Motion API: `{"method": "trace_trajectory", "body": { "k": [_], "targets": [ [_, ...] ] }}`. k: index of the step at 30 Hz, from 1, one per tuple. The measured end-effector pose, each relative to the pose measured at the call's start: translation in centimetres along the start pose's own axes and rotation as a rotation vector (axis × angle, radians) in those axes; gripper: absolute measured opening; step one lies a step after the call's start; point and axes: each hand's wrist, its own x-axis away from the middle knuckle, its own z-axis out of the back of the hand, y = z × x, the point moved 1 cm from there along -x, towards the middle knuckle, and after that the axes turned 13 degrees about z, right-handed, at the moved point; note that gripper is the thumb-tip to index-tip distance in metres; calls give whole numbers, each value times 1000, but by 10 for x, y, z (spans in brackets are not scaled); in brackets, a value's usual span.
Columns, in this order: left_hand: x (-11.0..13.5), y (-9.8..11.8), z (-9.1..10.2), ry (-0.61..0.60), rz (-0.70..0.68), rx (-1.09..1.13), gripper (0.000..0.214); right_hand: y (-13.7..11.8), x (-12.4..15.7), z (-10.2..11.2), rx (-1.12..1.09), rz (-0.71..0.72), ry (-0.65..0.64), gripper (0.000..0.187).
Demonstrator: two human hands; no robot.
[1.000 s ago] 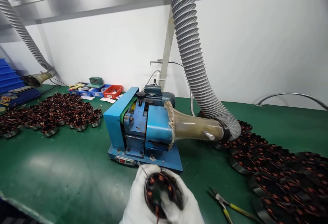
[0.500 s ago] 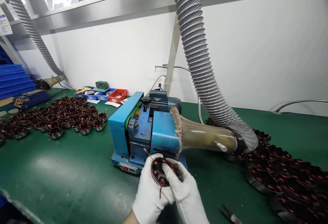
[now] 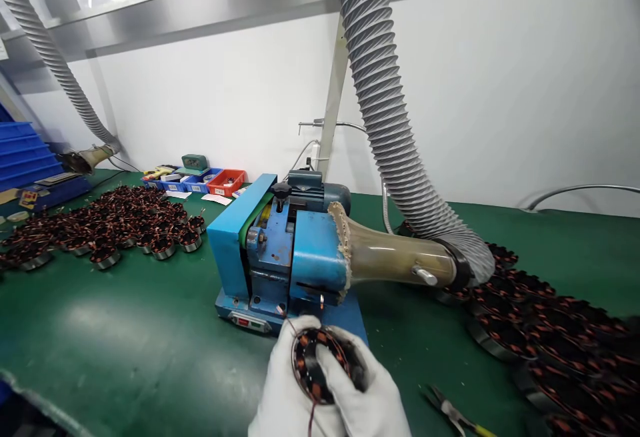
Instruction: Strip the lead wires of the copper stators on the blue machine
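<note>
Both my hands wear white gloves and grip one round stator (image 3: pixel 320 363) with copper windings, low in the middle of the view. My left hand (image 3: pixel 283 393) wraps its left side and my right hand (image 3: pixel 367 400) covers its right side. Thin copper wire ends stick up from the stator toward a slot in the blue benchtop machine (image 3: pixel 280 250) just behind it. The wire tips sit close to the machine's front face.
A grey ribbed hose (image 3: pixel 395 130) joins a tan funnel (image 3: pixel 395 260) on the machine's right. Several wound stators lie in a pile at the left (image 3: pixel 100 223) and another at the right (image 3: pixel 555 337). Pliers (image 3: pixel 450 413) rest on the green mat. Small bins (image 3: pixel 210 180) stand at the back.
The stator rose toward the machine's slot half a second ago and has since dropped slightly lower and back from it, still held in both hands.
</note>
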Motion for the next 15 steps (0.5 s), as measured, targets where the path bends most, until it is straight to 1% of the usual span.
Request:
{"method": "trace_trajectory", "body": {
  "k": [1,2,4,6,8,9,12,14,15],
  "targets": [
    [-6,3,-3,5,14,31,23,-1,-5,-1,-14,11,24,38],
    [-12,7,-7,2,-7,38,25,-2,-11,-3,-28,26,40,37],
    [-21,15,-14,-15,-133,-11,25,-5,-24,-6,-51,58,29,34],
    [-24,21,-20,-4,-257,-69,37,-7,-35,-8,-55,83,20,32],
    [-22,21,-23,10,-330,-131,46,-9,-39,-8,-58,97,17,30],
    [-21,20,-24,19,-346,-155,45,-10,-39,-8,-60,99,18,30],
    [-12,13,-19,45,-324,-191,26,-14,-25,-4,-68,92,20,31],
    [-1,7,-7,52,-271,-246,28,-17,-7,0,-103,67,-34,34],
    [6,5,0,56,-271,-310,30,-18,3,3,-127,45,-68,36]
  ]
}}
